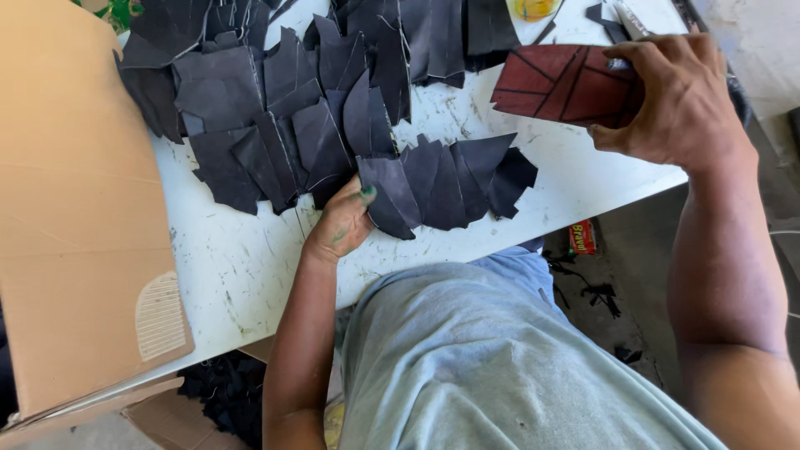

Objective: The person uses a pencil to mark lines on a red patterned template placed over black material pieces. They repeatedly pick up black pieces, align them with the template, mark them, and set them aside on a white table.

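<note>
My left hand (343,221) rests on the white table (242,267), fingertips on a fanned row of dark leather pieces (446,179); the thumb nail carries green stain. My right hand (679,96) grips a dark red leather piece (562,83) with black lines across it, held over the table's right end. A thin pale tool shows between the fingers of that hand. More dark leather cut-outs (275,108) lie overlapped in heaps across the back of the table.
A brown cardboard box (75,208) covers the table's left side. A cup of yellow liquid (533,8) stands at the far edge. On the floor lie a small red packet (582,237) and dark scraps (225,387).
</note>
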